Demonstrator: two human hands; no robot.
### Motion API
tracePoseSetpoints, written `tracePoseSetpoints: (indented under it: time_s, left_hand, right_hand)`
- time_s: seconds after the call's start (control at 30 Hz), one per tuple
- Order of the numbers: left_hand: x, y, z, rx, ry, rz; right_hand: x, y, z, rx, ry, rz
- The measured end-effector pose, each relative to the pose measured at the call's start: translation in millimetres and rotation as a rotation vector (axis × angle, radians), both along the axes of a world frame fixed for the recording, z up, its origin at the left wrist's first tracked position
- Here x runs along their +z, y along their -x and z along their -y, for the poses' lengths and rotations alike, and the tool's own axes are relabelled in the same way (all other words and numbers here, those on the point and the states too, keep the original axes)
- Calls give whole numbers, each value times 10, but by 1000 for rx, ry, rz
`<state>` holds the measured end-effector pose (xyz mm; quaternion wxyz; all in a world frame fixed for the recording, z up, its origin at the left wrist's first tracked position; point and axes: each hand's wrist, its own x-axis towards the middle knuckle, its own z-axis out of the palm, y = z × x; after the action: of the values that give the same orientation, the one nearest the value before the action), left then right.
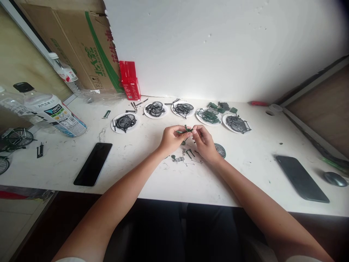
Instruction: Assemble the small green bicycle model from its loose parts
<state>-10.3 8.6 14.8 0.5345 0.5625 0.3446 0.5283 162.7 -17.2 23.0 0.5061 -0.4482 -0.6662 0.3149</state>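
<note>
Both forearms came in over the near edge of the tabletop (160, 185), slanting toward each other. Some small loose parts (178, 159) lay just nearer than the hands, and a wheel (220, 150) sat right beside the right hand (205, 143). That one and the left hand (172, 140) were super close, thumbs turned in, fingers of both pinching a little green piece (188, 128) between them, around the middle of the tabletop. Too small to tell what it was, sorry. Past that, the left plate (134, 127) and right plate (226, 124) both had dark wheels, the green-filled plate (201, 119) held tangled green parts, and two farther plates (165, 111) carried black bits. Way back left stood a red box (131, 87).
</note>
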Motion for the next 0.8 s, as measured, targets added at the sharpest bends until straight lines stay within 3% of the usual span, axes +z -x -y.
tracePoseSetpoints:
  time_s: [0.4, 0.8]
  left_hand:
    - [-10, 17, -7, 27, -23, -23]
    - [-24, 32, -17, 25, -19, -33]
  right_hand:
    - [-9, 28, 4, -22, -19, -22]
    - [12, 45, 23, -21, 158, -167]
